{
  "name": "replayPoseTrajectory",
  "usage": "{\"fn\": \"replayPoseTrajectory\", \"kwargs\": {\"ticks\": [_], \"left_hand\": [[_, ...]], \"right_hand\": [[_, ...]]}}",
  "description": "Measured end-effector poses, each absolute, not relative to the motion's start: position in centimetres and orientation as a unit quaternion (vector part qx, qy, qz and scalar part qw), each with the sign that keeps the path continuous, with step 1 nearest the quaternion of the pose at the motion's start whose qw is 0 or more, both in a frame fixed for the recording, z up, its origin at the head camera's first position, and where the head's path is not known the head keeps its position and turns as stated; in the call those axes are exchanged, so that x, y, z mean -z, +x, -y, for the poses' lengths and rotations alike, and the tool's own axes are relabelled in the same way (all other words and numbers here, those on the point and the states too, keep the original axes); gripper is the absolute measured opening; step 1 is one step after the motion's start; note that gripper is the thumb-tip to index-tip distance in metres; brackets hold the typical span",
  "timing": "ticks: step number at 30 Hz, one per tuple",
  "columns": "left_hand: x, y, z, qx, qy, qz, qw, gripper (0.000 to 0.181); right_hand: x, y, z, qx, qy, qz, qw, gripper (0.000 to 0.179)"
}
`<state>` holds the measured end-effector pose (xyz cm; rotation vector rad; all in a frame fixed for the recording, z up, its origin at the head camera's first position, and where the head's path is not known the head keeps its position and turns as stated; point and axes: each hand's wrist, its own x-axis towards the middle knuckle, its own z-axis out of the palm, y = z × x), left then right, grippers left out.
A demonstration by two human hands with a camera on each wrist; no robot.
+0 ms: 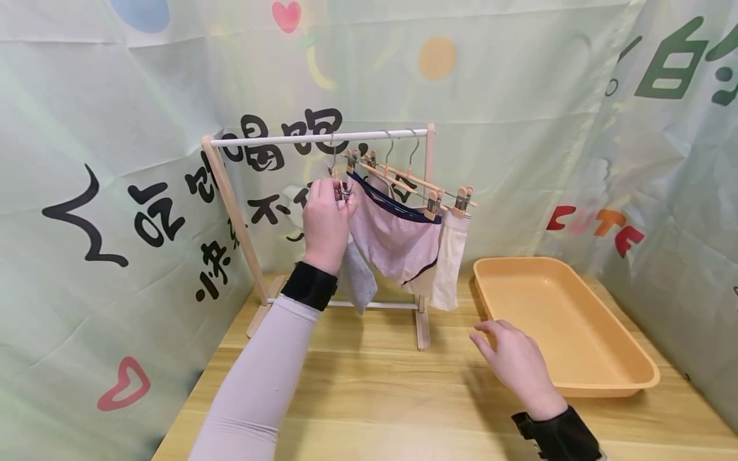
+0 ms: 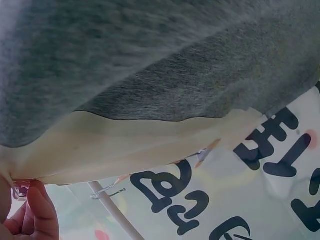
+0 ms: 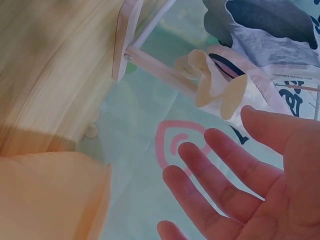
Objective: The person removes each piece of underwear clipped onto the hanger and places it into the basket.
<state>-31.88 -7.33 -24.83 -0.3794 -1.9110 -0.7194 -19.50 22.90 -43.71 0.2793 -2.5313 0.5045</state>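
Observation:
My left hand (image 1: pixel 326 221) pinches a metal-and-wood hanger clip (image 1: pixel 344 192) at the near end of a hanger on the rack's left part. Grey cloth (image 1: pixel 357 276) hangs just beyond that wrist; in the left wrist view grey fabric (image 2: pixel 165 95) with a beige edge fills the upper part, and the left fingertips (image 2: pixel 42 212) show at the lower left. Beside it, pink underpants (image 1: pixel 389 237) with navy trim and a cream sock (image 1: pixel 448 269) hang from clip hangers. Low over the tray's near-left edge, my right hand (image 1: pixel 516 362) holds nothing, its fingers (image 3: pixel 225 185) spread and relaxed.
A small wooden drying rack (image 1: pixel 230 214) with a white top rail (image 1: pixel 265 140) stands on the wooden table (image 1: pixel 369 397). On the right lies a yellow-orange tray (image 1: pixel 553 307). Printed cloth curtains (image 1: pixel 507 160) enclose the back and sides.

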Motion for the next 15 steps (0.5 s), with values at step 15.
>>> {"fn": "replayPoseTrajectory", "kwargs": {"ticks": [15], "left_hand": [[24.04,-31.88,8.20,0.311,-0.156,0.780,0.520,0.022]], "right_hand": [[43.67,-19.44,-22.89,-0.192,0.097,0.942,0.258,0.028]]}}
